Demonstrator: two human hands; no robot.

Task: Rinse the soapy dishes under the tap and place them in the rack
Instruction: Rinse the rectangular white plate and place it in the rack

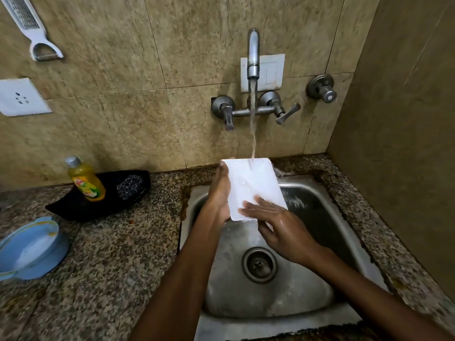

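- left grip point(219, 193) curled round white tray point(253, 183) edge, under tap point(253, 55) stream
- right grip point(275, 222) spread flat on tray, 5 o'clock corner
- sink point(327, 279) below

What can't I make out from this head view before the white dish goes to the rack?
- Rack: not in the head view; its place cannot be told.
- White dish underside: faces away, and the left hand covers its left edge.
- Soap left on it: running water blurs the surface under the right hand.
- Blue bowl: cut off by the left edge.
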